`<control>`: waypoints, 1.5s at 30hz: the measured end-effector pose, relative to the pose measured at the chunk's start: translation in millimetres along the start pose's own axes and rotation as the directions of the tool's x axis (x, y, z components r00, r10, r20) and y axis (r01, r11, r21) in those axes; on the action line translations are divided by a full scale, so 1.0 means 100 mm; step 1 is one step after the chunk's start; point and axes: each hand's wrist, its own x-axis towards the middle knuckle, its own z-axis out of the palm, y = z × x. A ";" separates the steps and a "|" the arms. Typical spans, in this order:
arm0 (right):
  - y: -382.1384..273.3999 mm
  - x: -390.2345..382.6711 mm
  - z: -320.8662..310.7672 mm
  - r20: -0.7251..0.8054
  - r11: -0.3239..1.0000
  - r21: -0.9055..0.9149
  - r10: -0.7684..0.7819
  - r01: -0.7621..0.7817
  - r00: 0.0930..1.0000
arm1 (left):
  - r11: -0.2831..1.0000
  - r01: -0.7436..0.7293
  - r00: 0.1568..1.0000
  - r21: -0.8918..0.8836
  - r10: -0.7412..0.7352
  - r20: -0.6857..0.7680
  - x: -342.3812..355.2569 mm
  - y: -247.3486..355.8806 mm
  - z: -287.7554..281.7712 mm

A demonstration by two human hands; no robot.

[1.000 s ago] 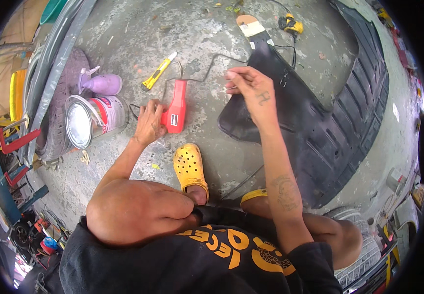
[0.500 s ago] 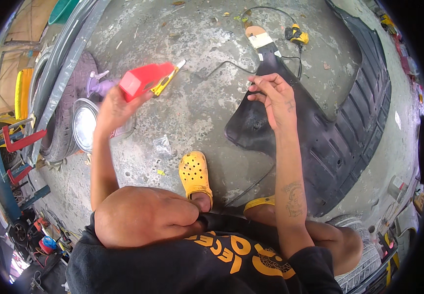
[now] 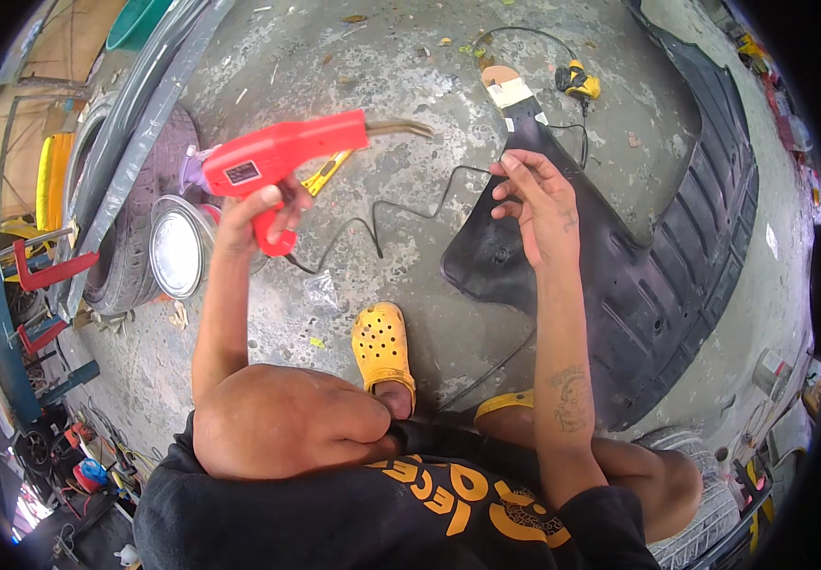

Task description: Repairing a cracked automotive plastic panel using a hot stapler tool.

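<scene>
Red pistol-shaped tool [image 3: 287,150] up in the left hand [image 3: 260,217], right hand [image 3: 537,201] over by the black plastic panel [image 3: 610,266].
So the left fingers are wrapped around the tool's grip, body lying across above the fist, bent metal prongs [image 3: 401,127] pointing off right toward the panel, cord [image 3: 361,222] trailing from the grip; the yellow utility knife [image 3: 327,174] is partly hidden behind it. Right forearm reaches straight out, fingers loosely curled, thumb and index bunched close, can't tell if anything tiny's pinched there.
</scene>
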 end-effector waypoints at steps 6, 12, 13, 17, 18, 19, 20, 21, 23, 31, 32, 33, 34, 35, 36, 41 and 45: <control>-0.22 -0.12 0.12 0.056 1.000 0.016 0.013 -0.014 0.998 | 0.975 0.043 0.983 -0.216 -0.003 0.181 0.03 -0.27 0.24; -0.32 -0.20 0.28 0.088 1.000 0.015 -0.014 0.013 0.996 | 0.959 0.066 0.981 -0.275 -0.011 0.196 0.04 -0.38 0.31; -0.32 -0.20 0.28 0.086 1.000 0.012 -0.020 0.019 0.996 | 0.959 0.063 0.983 -0.277 -0.011 0.184 0.04 -0.39 0.32; -0.31 -0.19 0.27 0.054 0.999 0.029 -0.015 0.013 0.998 | 0.950 0.072 0.984 -0.303 -0.018 0.176 0.04 -0.36 0.36; -0.30 -0.19 0.28 0.055 0.999 0.050 -0.020 0.017 0.998 | 0.959 0.056 0.986 -0.279 -0.010 0.164 0.04 -0.36 0.37; -0.29 -0.18 0.29 0.055 0.997 0.071 -0.025 0.021 0.998 | 0.966 0.041 0.988 -0.255 -0.002 0.152 0.04 -0.35 0.38; -0.29 -0.17 0.27 0.054 0.997 0.071 -0.026 0.022 0.998 | 0.966 0.043 0.988 -0.255 -0.003 0.154 0.04 -0.35 0.40; -0.28 -0.16 0.24 0.054 0.997 0.077 -0.034 0.030 0.998 | 0.975 0.036 0.988 -0.221 -0.002 0.154 0.05 -0.34 0.41; -0.26 -0.14 0.20 0.054 0.996 0.083 -0.042 0.037 0.998 | 0.982 0.030 0.988 -0.185 -0.001 0.154 0.05 -0.33 0.42; -0.23 -0.13 0.17 0.091 0.988 0.155 -0.032 0.017 0.995 | 0.974 0.024 0.990 -0.224 0.008 0.142 0.06 -0.35 0.43; -0.22 -0.12 0.17 0.091 0.987 0.157 -0.033 0.019 0.995 | 0.975 0.024 0.990 -0.221 0.008 0.144 0.05 -0.35 0.43; -0.21 -0.12 0.17 0.096 0.986 0.164 -0.019 0.003 0.995 | 0.975 0.016 0.990 -0.222 0.016 0.139 0.05 -0.34 0.44; -0.21 -0.12 0.18 0.100 0.985 0.171 -0.005 -0.012 0.995 | 0.975 0.008 0.991 -0.222 0.023 0.135 0.04 -0.34 0.45; -0.21 -0.12 0.18 0.099 0.985 0.173 -0.006 -0.011 0.995 | 0.975 0.009 0.990 -0.221 0.022 0.137 0.04 -0.34 0.45; -0.21 -0.13 0.20 0.087 0.985 0.172 -0.004 -0.011 0.996 | 0.974 0.011 0.990 -0.227 0.021 0.137 0.04 -0.34 0.45; -0.19 -0.11 0.04 0.087 0.980 0.200 -0.008 -0.009 0.996 | 0.984 0.019 0.990 -0.176 0.006 0.142 0.11 -0.37 0.47; -0.09 -0.07 0.16 0.163 0.972 0.231 0.001 -0.039 0.987 | 0.984 -0.008 0.993 -0.178 0.028 0.113 0.03 -0.32 0.32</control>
